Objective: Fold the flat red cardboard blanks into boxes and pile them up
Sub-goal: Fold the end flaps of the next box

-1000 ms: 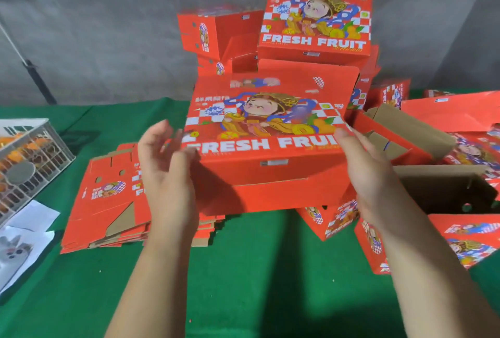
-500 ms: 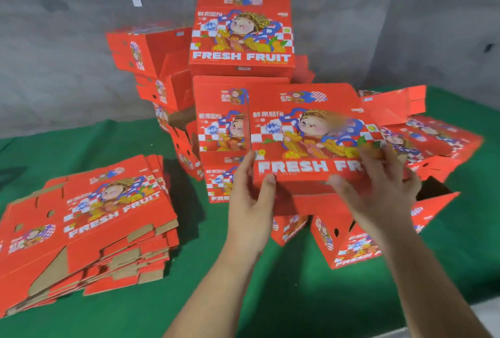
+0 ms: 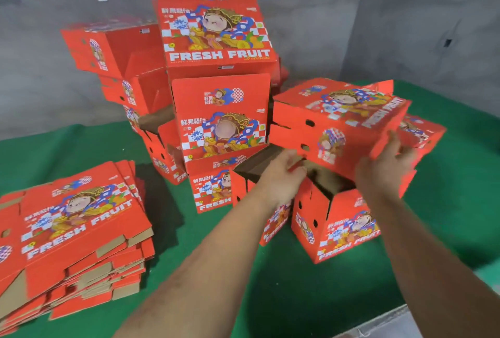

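i see both forearms reaching forward and up from the lower edge of the head view, over the green worktop. the left hand sits at the lower left corner of a folded red box, palm turned away from me, fingers curled up against the box's underside edge; the fingertips are hidden behind the cardboard, so i read it as a grip on that corner but cannot see the contact itself. the right hand is at the box's right end, wrist bent back, thumb raised along the end panel and the remaining fingers spread behind it, holding that end. the box is held tilted, its printed top facing up and slightly toward the left, directly above an open-topped box standing on the worktop; whether the two touch i cannot tell. the held box lies just beside the right flank of the pile of finished boxes, which rises against the grey wall, with one box at the top showing "fresh fruit" lettering. another red box lies behind the right hand, partly hidden. to the left, well apart from the hands, a stack of flat blanks rests on the worktop, edges fanned unevenly, brown cardboard showing at the flaps. the picture is slightly blurred around both hands, so fine finger positions are uncertain.
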Action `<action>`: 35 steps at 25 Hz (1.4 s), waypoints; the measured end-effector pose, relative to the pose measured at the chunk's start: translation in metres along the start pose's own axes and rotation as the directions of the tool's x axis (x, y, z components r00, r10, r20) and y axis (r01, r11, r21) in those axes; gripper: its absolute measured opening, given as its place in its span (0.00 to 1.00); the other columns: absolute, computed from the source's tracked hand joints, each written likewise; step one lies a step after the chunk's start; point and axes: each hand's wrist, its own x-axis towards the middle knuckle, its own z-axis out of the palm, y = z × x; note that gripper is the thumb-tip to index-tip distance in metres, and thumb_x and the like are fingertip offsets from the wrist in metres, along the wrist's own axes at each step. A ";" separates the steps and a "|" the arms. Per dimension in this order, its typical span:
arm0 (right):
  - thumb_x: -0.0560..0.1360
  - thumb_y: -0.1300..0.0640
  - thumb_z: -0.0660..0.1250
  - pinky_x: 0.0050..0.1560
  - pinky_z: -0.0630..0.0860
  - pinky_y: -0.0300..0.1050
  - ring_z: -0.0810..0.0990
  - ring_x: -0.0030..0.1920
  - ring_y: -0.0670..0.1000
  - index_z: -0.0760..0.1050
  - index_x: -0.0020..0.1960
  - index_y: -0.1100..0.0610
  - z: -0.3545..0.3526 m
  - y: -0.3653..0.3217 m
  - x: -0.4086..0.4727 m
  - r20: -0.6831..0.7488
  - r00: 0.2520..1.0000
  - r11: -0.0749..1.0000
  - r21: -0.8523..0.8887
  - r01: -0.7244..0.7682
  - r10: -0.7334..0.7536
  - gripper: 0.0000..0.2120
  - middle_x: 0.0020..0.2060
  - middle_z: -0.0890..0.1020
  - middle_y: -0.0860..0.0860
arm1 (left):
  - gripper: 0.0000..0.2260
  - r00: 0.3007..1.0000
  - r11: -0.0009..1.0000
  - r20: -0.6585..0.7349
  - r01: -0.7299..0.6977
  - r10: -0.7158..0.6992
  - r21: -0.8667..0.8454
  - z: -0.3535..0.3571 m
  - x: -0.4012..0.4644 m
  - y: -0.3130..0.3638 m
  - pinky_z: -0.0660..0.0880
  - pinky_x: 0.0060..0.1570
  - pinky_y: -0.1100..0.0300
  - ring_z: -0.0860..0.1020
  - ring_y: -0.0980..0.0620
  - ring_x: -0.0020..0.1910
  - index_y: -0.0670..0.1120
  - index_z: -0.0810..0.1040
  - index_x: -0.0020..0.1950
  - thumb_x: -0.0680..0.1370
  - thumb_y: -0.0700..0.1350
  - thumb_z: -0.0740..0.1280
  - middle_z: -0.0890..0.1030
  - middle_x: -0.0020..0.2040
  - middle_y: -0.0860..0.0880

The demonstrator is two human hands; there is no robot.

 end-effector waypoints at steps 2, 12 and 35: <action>0.73 0.54 0.68 0.64 0.67 0.52 0.71 0.63 0.59 0.69 0.72 0.55 0.021 -0.002 -0.031 0.129 0.962 0.971 0.058 0.233 -0.239 0.28 0.60 0.75 0.57 | 0.12 0.996 0.994 -0.082 0.032 -0.041 -0.101 0.003 -0.003 -0.004 0.68 0.34 0.81 0.76 0.65 0.41 0.48 0.75 0.69 0.85 0.43 0.64 0.79 0.54 0.55; 0.76 0.57 0.70 0.80 0.58 0.55 0.59 0.80 0.62 0.57 0.83 0.54 0.061 -0.043 -0.037 0.641 0.741 0.956 -0.038 0.291 -0.200 0.39 0.80 0.60 0.62 | 0.08 0.973 0.943 -0.166 0.102 -0.161 -0.317 -0.022 -0.017 -0.026 0.78 0.55 0.61 0.81 0.52 0.54 0.48 0.80 0.61 0.85 0.43 0.63 0.83 0.56 0.49; 0.78 0.55 0.68 0.67 0.73 0.47 0.77 0.66 0.53 0.68 0.77 0.52 0.255 -0.188 -0.340 0.958 0.208 0.971 0.160 0.175 -0.196 0.28 0.72 0.75 0.55 | 0.23 0.611 0.703 -0.662 0.689 -0.434 0.174 -0.314 -0.134 -0.264 0.65 0.75 0.46 0.70 0.39 0.74 0.57 0.72 0.75 0.80 0.58 0.66 0.72 0.76 0.44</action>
